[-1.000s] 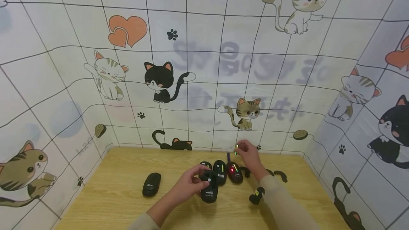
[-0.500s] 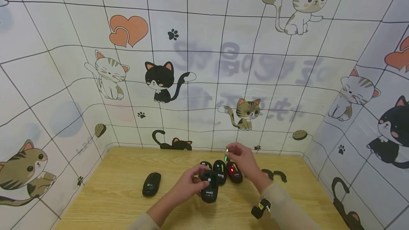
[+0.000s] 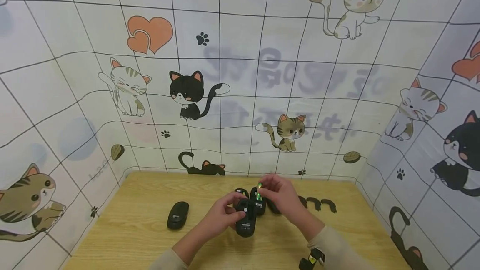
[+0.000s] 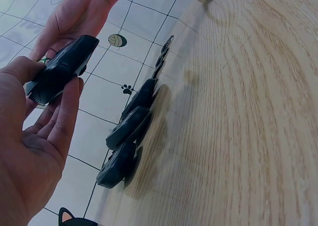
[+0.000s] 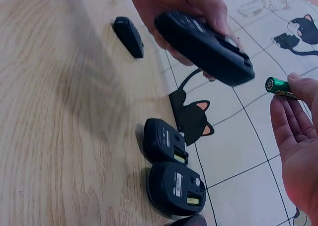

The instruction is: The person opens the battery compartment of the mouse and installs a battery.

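My left hand [image 3: 221, 216] grips a black computer mouse [image 3: 245, 226] above the table, underside turned up toward the head view. The thumb lies along that underside, beside an uncovered slot [image 5: 231, 43]. Between thumb and fingertips, my right hand [image 3: 282, 197] pinches a small green battery [image 5: 279, 87], held apart from the gripped mouse, past its slotted end in the right wrist view. Just beyond, more black mice lie upside down in a row; two of them, one mouse [image 5: 166, 141] and its neighbour mouse [image 5: 177, 187], show batteries in their slots. My right hand partly covers the row in the head view.
Another black mouse [image 3: 178, 216] lies right side up on the left of the wooden table [image 3: 142, 199]. Three curved dark pieces [image 3: 327, 204] sit to the right of my right hand. A wall sheet [image 3: 240, 74] printed with cats rises behind the table.
My right hand has moved left and nearer with the battery, from the back of the table to beside the gripped mouse. My left hand and its mouse have stayed in place.
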The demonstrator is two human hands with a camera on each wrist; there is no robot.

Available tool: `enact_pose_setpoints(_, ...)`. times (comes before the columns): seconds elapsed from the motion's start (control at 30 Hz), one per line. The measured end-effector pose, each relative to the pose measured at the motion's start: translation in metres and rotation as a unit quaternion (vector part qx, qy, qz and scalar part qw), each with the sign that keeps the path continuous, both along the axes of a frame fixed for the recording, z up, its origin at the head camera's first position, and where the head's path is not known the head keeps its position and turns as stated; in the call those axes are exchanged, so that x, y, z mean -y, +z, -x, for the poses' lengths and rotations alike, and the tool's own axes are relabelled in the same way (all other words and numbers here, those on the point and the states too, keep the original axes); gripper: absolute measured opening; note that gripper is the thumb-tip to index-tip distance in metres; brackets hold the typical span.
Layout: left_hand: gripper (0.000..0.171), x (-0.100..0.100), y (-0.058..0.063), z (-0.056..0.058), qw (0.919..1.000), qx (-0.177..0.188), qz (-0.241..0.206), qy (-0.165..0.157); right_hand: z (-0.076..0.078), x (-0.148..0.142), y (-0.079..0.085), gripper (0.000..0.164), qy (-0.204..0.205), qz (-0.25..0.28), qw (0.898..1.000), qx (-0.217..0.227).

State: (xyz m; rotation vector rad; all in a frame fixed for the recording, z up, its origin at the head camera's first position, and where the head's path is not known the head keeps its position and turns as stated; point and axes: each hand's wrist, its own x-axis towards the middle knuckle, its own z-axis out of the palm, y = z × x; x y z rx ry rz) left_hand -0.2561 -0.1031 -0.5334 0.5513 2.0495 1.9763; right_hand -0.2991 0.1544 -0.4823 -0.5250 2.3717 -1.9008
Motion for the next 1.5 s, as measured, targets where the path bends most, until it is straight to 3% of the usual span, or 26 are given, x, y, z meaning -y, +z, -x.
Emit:
enact_pose_setpoints(0.23,0.041,0.000,-0.002,0.002,1.0000,-0.006,-0.003,-0.002,-0.013,0.004,0.002,0.026,0.021,-0.001,1.000,-0.009)
enact_pose_setpoints(0.5,0.041,0.001,-0.002,0.003,0.9999,-0.009,-0.002,-0.006,-0.022,0.010,0.000,0.021,0.071,-0.010,0.996,-0.054)
enact_pose_setpoints(0.73,0.040,0.000,-0.002,0.002,0.9999,-0.006,-0.006,-0.011,-0.025,0.014,-0.002,0.018,0.091,-0.015,0.993,-0.067)
enact_pose_setpoints(1.5,0.042,0.001,-0.001,0.001,0.9996,-0.027,-0.013,0.002,-0.031,0.015,-0.011,0.009,0.061,-0.057,0.994,-0.071)
